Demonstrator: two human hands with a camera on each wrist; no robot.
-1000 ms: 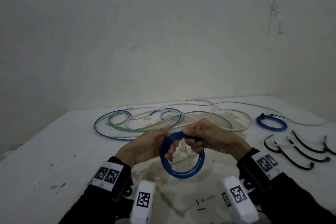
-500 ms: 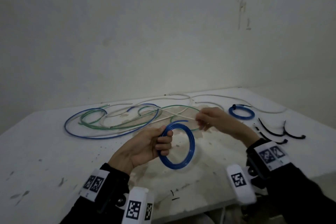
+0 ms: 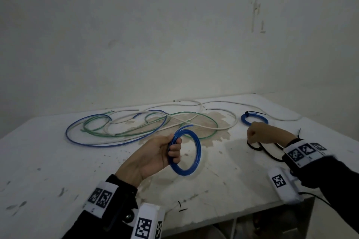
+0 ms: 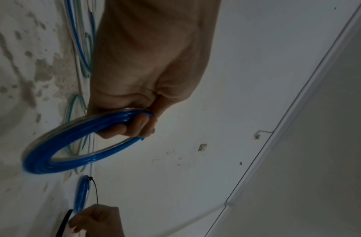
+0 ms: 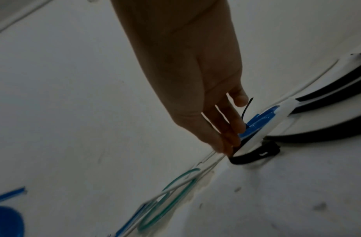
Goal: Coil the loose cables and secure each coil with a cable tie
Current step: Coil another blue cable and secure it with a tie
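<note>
Above the middle of the counter [image 3: 48, 153], the blue coil [image 3: 184, 152] hangs in the air, held up on its edge like a hoop. It is a tidy ring of a few blue loops, and one loose end pokes out at the top. No tie is on it yet. The left hand [image 3: 155, 153] has its fingers curled tight round the left side of the ring.

A second ago both hands held this coil. Now the right hand [image 3: 266, 133] has let go and has gone off to the right, down to the black cable ties [image 3: 260, 146] on the counter. Its fingertips [image 5: 226, 144] are down on a tie, but I cannot tell if they have pinched it yet. So the winding looks done, and I think the tying comes next.

Just behind the right hand lies a small blue coil [image 3: 245, 118] with a black tie already on it. Farther back, the loose blue, green and white cables [image 3: 120, 128] are spread out and not wound up.
</note>
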